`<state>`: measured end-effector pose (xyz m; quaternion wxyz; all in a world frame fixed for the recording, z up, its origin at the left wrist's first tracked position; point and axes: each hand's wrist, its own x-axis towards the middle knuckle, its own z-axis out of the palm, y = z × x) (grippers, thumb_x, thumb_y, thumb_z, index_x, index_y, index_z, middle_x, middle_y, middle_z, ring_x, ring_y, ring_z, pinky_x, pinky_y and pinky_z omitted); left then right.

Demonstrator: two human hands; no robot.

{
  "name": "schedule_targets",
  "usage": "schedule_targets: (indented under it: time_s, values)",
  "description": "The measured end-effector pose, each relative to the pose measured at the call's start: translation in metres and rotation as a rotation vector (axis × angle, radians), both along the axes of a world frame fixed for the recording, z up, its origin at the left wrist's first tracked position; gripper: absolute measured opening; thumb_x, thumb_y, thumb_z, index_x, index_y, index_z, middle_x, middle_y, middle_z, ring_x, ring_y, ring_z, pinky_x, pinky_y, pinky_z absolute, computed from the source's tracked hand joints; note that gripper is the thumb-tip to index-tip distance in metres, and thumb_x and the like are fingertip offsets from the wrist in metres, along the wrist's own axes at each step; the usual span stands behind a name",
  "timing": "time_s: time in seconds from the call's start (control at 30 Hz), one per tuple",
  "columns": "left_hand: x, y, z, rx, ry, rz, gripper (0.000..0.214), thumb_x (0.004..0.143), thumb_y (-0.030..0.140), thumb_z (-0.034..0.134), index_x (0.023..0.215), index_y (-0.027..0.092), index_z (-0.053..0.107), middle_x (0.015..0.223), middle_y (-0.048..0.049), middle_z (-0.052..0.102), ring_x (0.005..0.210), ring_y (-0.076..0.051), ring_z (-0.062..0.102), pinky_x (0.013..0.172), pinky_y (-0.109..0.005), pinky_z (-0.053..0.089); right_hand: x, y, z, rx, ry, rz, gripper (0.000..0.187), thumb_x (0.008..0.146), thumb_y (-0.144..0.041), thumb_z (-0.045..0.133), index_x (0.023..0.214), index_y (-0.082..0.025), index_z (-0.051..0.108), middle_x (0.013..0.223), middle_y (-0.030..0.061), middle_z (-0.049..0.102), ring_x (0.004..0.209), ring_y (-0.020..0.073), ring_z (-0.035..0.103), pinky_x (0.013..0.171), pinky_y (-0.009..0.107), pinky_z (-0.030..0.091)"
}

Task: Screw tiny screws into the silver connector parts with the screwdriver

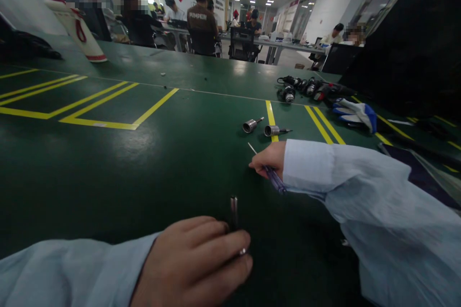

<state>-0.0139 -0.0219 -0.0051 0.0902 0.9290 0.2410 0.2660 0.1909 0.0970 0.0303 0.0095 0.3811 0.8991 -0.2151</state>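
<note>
My left hand (201, 261) is closed at the bottom middle, fingers wrapped round a slim dark metal rod (234, 211) that points up and away; its lower part is hidden by the fingers. Farther off to the right, my right hand (269, 159) is closed on a screwdriver with a translucent purple handle (275, 180). Its thin shaft (252, 148) points up and left, apart from the rod. Just beyond that hand lie two metal socket bits, one on the left (249, 126) and one on the right (272, 130), the latter across a yellow tape line.
The green tabletop (162, 168) carries yellow tape lines (101, 124). At the right are dark cabled parts (288, 93) and a blue-and-white glove (355, 115). A large black panel (414, 57) stands behind them. A white cup-like container (77, 33) stands far left. Several people sit beyond.
</note>
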Motion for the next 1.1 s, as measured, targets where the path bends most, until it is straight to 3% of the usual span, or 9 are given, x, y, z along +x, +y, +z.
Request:
schedule_targets:
  time_s: [0.07,0.2,0.33,0.47,0.6,0.77,0.97,1.1]
  values:
    - [-0.006,0.007,0.001,-0.108,-0.045,0.109,0.041,0.073,0.01,0.047,0.109,0.029,0.051,0.107,-0.0024,0.06,0.092,-0.016,0.058,0.073,-0.026,0.052,-0.005,-0.015,0.011,-0.008,-0.078,0.16,0.03,0.057,0.005,0.062,0.04,-0.016,0.048,0.054,-0.0053,0.057,0.062,0.0091,0.057,0.051,0.018,0.032]
    - [-0.013,0.022,0.004,-0.238,-0.145,0.196,0.039,0.07,0.011,0.054,0.106,0.025,0.053,0.106,-0.0045,0.059,0.091,-0.017,0.058,0.076,-0.027,0.052,-0.013,-0.039,0.025,-0.099,-0.084,0.393,0.029,0.059,0.005,0.063,0.047,-0.016,0.048,0.051,-0.0089,0.049,0.062,0.0052,0.056,0.051,0.015,0.033]
    - [-0.012,0.027,0.003,-0.299,-0.18,0.196,0.037,0.069,0.013,0.058,0.104,0.022,0.054,0.104,-0.0056,0.059,0.093,-0.018,0.057,0.081,-0.029,0.05,-0.015,-0.044,0.03,-0.208,-0.045,0.503,0.027,0.056,0.003,0.065,0.05,-0.016,0.047,0.057,-0.0079,0.051,0.065,0.0073,0.056,0.053,0.017,0.035]
    - [-0.009,0.027,0.004,-0.351,-0.194,0.22,0.035,0.069,0.014,0.057,0.103,0.02,0.054,0.101,-0.0058,0.059,0.088,-0.017,0.058,0.074,-0.027,0.051,-0.01,-0.038,0.045,-0.195,0.102,0.545,0.018,0.062,-0.003,0.059,0.055,-0.016,0.049,0.067,-0.0027,0.058,0.069,0.0101,0.058,0.056,0.019,0.038]
    - [-0.007,0.028,0.006,-0.352,-0.203,0.232,0.034,0.07,0.013,0.056,0.103,0.018,0.054,0.1,-0.0059,0.059,0.083,-0.015,0.058,0.065,-0.023,0.051,-0.007,-0.035,0.063,-0.073,0.218,0.41,0.012,0.063,-0.005,0.054,0.06,-0.016,0.049,0.075,0.0025,0.063,0.069,0.011,0.058,0.057,0.019,0.039]
    - [-0.005,0.023,0.002,-0.202,-0.105,0.156,0.034,0.072,0.007,0.051,0.104,0.019,0.056,0.107,-0.0059,0.057,0.092,-0.014,0.057,0.075,-0.024,0.05,-0.01,-0.037,0.061,0.185,0.309,0.223,0.011,0.063,-0.008,0.053,0.059,-0.016,0.047,0.07,0.0016,0.063,0.068,0.0123,0.06,0.056,0.02,0.039]
    - [0.0,0.007,-0.004,0.126,0.101,0.038,0.028,0.083,0.013,0.042,0.105,0.022,0.056,0.107,-0.0014,0.06,0.101,-0.017,0.052,0.084,-0.029,0.048,-0.015,-0.04,0.058,0.341,0.343,0.182,0.015,0.06,-0.004,0.051,0.056,-0.017,0.044,0.061,-0.0019,0.06,0.066,0.0136,0.061,0.054,0.02,0.039]
    - [-0.001,0.004,0.003,0.221,0.153,-0.002,0.03,0.084,0.011,0.038,0.107,0.021,0.056,0.109,-0.0015,0.06,0.105,-0.016,0.05,0.089,-0.028,0.044,-0.016,-0.046,0.065,0.438,0.467,0.145,0.017,0.059,-0.003,0.05,0.058,-0.018,0.043,0.065,0.0014,0.063,0.067,0.0158,0.062,0.057,0.023,0.042]
